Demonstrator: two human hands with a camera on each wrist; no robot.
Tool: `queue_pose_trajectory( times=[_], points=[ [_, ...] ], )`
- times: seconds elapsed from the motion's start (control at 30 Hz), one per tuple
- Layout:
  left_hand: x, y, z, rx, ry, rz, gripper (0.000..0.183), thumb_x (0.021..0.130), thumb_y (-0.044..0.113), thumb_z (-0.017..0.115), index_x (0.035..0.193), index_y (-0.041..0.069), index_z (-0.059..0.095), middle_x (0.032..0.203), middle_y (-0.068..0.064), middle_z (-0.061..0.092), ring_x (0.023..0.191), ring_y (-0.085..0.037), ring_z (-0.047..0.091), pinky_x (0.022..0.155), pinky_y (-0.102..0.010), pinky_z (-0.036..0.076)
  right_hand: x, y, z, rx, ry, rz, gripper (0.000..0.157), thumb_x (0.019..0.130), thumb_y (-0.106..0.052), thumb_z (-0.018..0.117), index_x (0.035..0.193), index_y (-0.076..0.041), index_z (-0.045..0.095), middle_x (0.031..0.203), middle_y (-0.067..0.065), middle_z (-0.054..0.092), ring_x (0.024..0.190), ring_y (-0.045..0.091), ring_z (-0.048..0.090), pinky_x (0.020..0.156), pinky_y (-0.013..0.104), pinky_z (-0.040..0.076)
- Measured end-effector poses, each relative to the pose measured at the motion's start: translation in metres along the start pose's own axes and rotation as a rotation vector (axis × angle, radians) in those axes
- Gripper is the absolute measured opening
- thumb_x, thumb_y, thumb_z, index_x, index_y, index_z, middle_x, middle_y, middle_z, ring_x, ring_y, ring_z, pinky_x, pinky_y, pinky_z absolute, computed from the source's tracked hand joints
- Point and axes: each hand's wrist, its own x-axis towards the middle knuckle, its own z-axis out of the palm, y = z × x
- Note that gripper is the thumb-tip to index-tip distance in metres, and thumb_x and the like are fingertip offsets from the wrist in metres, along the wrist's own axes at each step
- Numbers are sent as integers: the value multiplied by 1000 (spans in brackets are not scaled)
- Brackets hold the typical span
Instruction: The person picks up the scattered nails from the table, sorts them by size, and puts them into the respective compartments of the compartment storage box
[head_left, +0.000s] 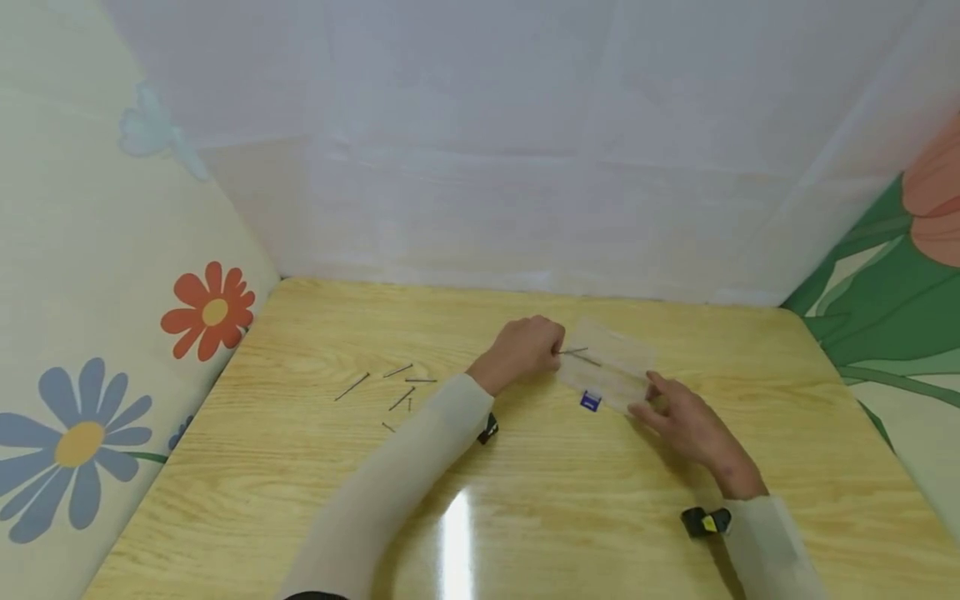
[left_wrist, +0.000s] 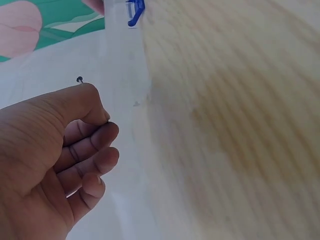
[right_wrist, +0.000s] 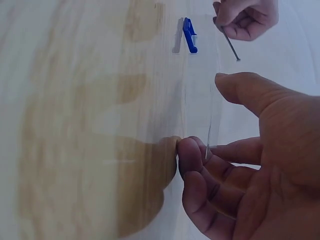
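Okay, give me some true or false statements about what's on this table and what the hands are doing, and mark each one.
1. The left hand pinches a nail. True.
2. The right hand holds a nail too. False: its fingers touch the clear box.
3. A blue latch is on the clear box. True.
4. Several loose nails lie on the table. True.
5. In the head view, those nails lie right of the box. False: they lie left of it.
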Motion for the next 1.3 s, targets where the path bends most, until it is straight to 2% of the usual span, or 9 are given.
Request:
queue_pose_trajectory(
  times=[0.13,0.27,0.43,0.53,0.67,0.93,1.3],
  points=[
    [6,5,-2,-14,0,16,12,91,11,68,83,16,62,76,3,58,65,-11,50,57,-25,40,1,-1,0,-7,-6,0,78,104,-33,62,154,15,26,128,26,57,99,30,66,77,43,55],
    [9,9,-4,-22,-12,38,3,93,12,66,96,14,67,84,2,60,70,-12,51,61,-26,40,2,-1,0,11,-14,5,78,104,-33,62,154,15,25,128,26,57,98,29,66,76,42,55],
    [6,10,-4,0,-13,37,21,99,22,66,118,14,69,102,3,66,81,-10,56,66,-26,46,3,-2,1,39,-23,4,78,104,-32,63,154,14,25,125,24,58,95,27,66,72,38,54],
    [1,8,-4,4,-1,30,23,101,25,64,121,14,69,106,2,67,84,-10,58,68,-27,48,3,-2,1,22,-24,10,78,104,-32,63,154,14,26,125,24,58,94,26,66,72,38,54],
    [-9,3,-6,-9,9,26,21,102,25,63,119,14,70,103,2,66,83,-10,58,68,-28,49,2,-1,1,-12,-19,4,79,104,-33,63,153,15,26,126,25,58,96,28,67,74,40,55],
    [-36,-8,-11,-103,-21,38,21,99,27,66,115,14,71,99,4,65,83,-10,58,69,-29,49,1,-1,-1,-23,-15,7,80,104,-34,62,154,16,24,128,27,56,99,33,66,75,43,56],
    [-80,-31,-24,-72,38,-26,19,98,30,71,111,16,72,95,6,66,82,-10,60,68,-32,50,1,-1,-2,-35,-24,20,82,104,-37,62,154,16,24,129,27,56,101,34,66,77,45,56]
  ],
)
